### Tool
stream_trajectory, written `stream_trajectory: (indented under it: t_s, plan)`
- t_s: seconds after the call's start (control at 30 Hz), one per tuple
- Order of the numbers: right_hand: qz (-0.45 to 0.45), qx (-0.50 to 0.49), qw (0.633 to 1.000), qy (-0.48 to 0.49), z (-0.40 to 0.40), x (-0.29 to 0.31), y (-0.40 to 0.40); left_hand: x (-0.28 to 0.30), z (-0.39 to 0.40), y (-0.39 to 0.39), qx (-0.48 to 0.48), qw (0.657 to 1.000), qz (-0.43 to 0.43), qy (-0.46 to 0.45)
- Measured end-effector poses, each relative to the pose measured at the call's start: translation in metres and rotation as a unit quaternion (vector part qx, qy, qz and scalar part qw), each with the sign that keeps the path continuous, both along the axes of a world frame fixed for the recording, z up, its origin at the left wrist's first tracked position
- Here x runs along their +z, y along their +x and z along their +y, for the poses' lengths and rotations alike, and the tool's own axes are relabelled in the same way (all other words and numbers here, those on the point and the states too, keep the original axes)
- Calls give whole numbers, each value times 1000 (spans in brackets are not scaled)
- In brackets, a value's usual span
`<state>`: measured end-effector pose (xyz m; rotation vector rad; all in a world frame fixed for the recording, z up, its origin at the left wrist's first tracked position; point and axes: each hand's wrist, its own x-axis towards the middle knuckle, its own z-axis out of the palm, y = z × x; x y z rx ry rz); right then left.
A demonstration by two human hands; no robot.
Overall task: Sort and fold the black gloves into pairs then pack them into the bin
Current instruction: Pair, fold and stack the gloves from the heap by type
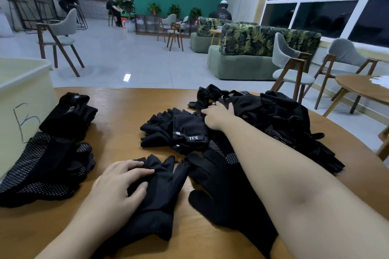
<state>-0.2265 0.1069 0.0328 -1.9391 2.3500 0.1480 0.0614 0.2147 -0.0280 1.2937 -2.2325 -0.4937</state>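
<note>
Now I see my left hand lying flat, fingers relaxed, pressing a black glove on the surface; its long axis runs toward me, fingers pointing away. My right hand reaches forward, fingers curled, grasping the glove pile.

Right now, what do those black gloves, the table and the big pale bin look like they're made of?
The gloves look like soft matte fabric, perhaps fleece; some in the left stack show pale grip dots, probably rubbery. The table looks like wood or wood veneer, with visible grain and a slight sheen. The bin seems smooth cream plastic, slightly translucent.
</note>
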Motion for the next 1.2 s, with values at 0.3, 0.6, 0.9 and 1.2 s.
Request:
stream_trajectory:
  t_s: [0.3,0.6,0.9,1.2]
  plan:
    - [-121,47,961,-244,13,13,12,7,5,2,-2,1000,26,12]
    - [-351,134,859,-346,66,34,54,45,6,-16,-20,984,164,-71]
    - [-433,211,805,-346,94,45,94,91,-26,-53,29,962,267,-38]
    - [-572,196,725,-329,127,15,112,77,-7,-49,70,888,453,45]
